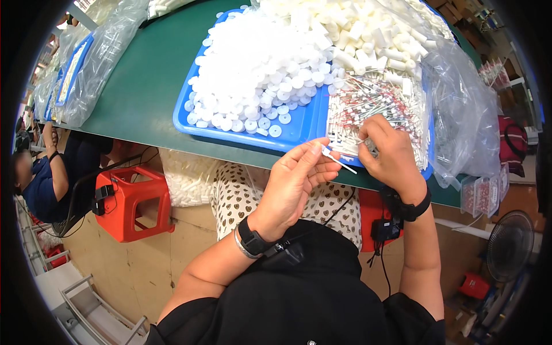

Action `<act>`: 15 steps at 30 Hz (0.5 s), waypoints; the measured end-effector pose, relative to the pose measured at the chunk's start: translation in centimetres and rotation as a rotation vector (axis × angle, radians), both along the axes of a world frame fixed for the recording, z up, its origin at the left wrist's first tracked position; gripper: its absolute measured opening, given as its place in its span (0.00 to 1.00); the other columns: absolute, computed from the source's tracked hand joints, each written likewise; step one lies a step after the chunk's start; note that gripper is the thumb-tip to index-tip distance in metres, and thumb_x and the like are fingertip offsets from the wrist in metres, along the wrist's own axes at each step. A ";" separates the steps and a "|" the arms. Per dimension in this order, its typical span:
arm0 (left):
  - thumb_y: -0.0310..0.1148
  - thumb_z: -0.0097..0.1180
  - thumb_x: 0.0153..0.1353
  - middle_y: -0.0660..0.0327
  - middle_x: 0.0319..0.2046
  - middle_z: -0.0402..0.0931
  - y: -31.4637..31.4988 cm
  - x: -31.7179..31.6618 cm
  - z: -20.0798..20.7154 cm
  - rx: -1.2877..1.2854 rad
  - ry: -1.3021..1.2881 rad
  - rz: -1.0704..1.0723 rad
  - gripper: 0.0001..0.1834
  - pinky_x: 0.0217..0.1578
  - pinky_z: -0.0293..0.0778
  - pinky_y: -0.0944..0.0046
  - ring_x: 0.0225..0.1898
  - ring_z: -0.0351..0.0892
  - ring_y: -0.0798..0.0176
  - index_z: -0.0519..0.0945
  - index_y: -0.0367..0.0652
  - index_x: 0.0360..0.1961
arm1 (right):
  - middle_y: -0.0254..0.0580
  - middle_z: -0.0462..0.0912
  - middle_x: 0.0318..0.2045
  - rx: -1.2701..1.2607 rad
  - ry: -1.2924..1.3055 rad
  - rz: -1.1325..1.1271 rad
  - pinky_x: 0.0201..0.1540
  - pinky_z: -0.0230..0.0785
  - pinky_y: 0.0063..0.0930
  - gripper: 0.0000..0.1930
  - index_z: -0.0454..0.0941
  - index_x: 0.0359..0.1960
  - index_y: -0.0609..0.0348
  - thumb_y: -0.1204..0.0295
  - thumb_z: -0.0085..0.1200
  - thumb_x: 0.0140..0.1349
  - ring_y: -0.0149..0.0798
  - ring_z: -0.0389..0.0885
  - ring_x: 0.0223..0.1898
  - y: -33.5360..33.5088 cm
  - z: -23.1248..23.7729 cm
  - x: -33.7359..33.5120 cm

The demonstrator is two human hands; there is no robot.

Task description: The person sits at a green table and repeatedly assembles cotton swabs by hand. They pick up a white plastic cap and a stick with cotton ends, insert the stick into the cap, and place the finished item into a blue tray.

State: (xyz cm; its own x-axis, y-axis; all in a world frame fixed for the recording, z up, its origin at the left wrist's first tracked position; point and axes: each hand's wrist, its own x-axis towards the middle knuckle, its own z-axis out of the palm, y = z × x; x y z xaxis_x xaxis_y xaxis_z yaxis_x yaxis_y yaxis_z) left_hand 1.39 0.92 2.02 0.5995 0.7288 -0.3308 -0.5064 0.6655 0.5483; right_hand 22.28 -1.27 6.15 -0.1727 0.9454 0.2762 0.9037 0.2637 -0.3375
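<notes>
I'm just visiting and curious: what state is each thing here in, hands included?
Left hand: closed, pinching a thin white piece.
Right hand: fingers bent, at the slender parts; grip unclear.
Slender parts: loose, jumbled.
White discs: loose, heaped.
Cream cylinders: loose, piled.
Blue tray: loaded, some bare surface showing.
Clear plastic bag: crumpled.
Fan: upright; running or not, unclear.

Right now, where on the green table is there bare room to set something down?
Widest bare patch of green table: between the blue tray and the clear plastic at left. Crowded at right: wired parts under the right hand, more plastic beside them.
</notes>
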 end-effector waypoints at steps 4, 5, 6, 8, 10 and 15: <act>0.39 0.51 0.71 0.51 0.45 0.79 0.7 0.3 0.7 0.017 -0.001 0.078 0.22 0.48 0.79 0.65 0.44 0.81 0.63 0.70 0.33 0.57 | 0.41 0.77 0.30 0.005 0.249 -0.028 0.27 0.69 0.33 0.07 0.73 0.29 0.59 0.80 0.58 0.49 0.43 0.78 0.25 -0.1 0.2 -0.7; 0.39 0.51 0.71 0.51 0.45 0.79 1.0 0.4 0.8 0.025 -0.003 0.099 0.22 0.49 0.79 0.64 0.44 0.81 0.63 0.70 0.33 0.57 | 0.40 0.78 0.30 0.020 0.300 -0.019 0.26 0.68 0.32 0.07 0.73 0.29 0.59 0.80 0.58 0.49 0.42 0.78 0.24 -0.1 0.3 -1.0; 0.39 0.51 0.71 0.51 0.45 0.79 1.3 0.6 1.0 0.034 -0.006 0.119 0.22 0.49 0.79 0.64 0.44 0.81 0.62 0.70 0.33 0.58 | 0.39 0.78 0.29 0.034 0.350 -0.010 0.25 0.67 0.31 0.07 0.73 0.29 0.58 0.81 0.58 0.49 0.40 0.77 0.23 -0.2 0.4 -1.2; 0.39 0.51 0.71 0.52 0.45 0.79 1.6 0.7 1.4 0.040 -0.014 0.147 0.22 0.49 0.78 0.64 0.45 0.81 0.63 0.70 0.34 0.57 | 0.38 0.78 0.27 -0.041 0.308 -0.036 0.23 0.65 0.28 0.07 0.74 0.29 0.58 0.81 0.58 0.50 0.38 0.75 0.20 -0.5 0.8 -1.3; 0.39 0.51 0.71 0.54 0.44 0.79 1.7 0.9 1.7 0.038 -0.027 0.162 0.20 0.48 0.77 0.64 0.44 0.80 0.63 0.72 0.35 0.56 | 0.36 0.78 0.24 -0.047 0.281 -0.033 0.20 0.63 0.27 0.07 0.74 0.29 0.58 0.81 0.58 0.50 0.36 0.73 0.17 -0.6 0.9 -1.3; 0.38 0.52 0.70 0.51 0.45 0.79 1.9 1.0 1.3 0.069 0.002 0.166 0.22 0.49 0.78 0.63 0.45 0.81 0.62 0.69 0.33 0.58 | 0.36 0.79 0.23 -0.007 0.285 -0.023 0.19 0.62 0.26 0.07 0.74 0.29 0.58 0.80 0.59 0.50 0.34 0.71 0.15 -0.9 0.8 -1.2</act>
